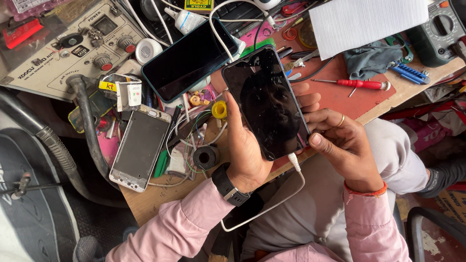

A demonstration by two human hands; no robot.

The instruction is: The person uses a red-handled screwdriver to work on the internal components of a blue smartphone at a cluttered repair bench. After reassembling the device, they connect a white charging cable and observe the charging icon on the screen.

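From the head camera, looking down, both hands hold one dark phone point(267, 102) above the front edge of a crowded workbench point(154, 198). The left hand point(246, 147) is wrapped around the phone's left side, thumb along the edge and fingers behind it, so it is clamped on the phone. A black watch point(228, 185) sits on that wrist, above a pink sleeve point(164, 240). The right hand point(342, 137) grips the phone's lower right corner, thumb pressed on the edge of the glass and fingertips showing past the right side; a ring is on one finger and an orange band point(367, 191) circles the wrist. The phone's screen is black and faces up, tilted slightly. A white cable point(274, 204) is plugged into its bottom end and loops down over the person's lap.

On the bench just beyond lies a second dark phone point(189, 60), screen up, with a white cord across its top corner. To the left lies a silver phone body point(139, 148) without a lit screen, beside a black hose point(88, 133). A cream control box point(65, 44) with knobs stands at the back left. To the right are a red-handled screwdriver point(356, 84), a white ribbed sheet point(369, 10), a grey cloth point(371, 58) and a dark green meter point(437, 29).
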